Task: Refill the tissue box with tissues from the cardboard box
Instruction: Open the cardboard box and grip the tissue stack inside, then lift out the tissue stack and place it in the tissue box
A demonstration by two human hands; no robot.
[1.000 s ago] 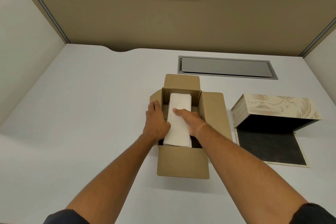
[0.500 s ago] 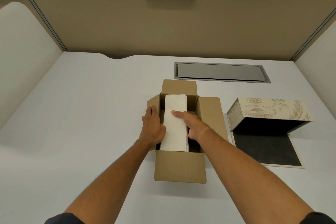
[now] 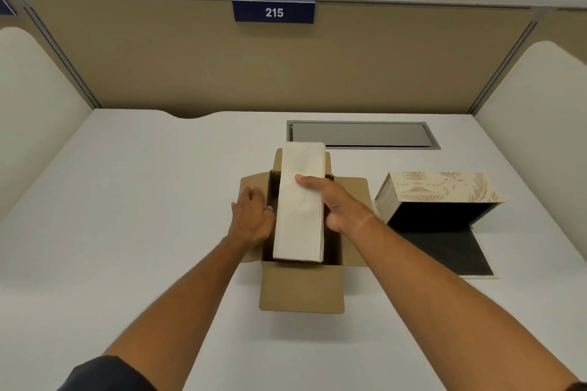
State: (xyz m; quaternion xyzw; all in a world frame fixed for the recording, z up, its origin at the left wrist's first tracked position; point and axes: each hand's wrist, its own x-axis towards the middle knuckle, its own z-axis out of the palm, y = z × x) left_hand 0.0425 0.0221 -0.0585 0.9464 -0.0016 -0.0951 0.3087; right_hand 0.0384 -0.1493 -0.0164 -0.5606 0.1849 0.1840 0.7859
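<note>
Lifting the tissue stack (image 3: 300, 200) clear of the cardboard box (image 3: 301, 289)

My right hand (image 3: 341, 203) clasps it; left hand (image 3: 252, 216), loose, steadies. One-sided hold could let sheets fan apart.

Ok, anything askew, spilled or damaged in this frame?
Nothing stands out. The white tissue stack is intact, held by the right hand above the open brown cardboard box; the left hand steadies the box. The cream patterned tissue box lies open beside it.

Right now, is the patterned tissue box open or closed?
Open. The tissue box lies on its side with its flap flat on the table and a dark interior facing the camera; no tissues show inside.
</note>
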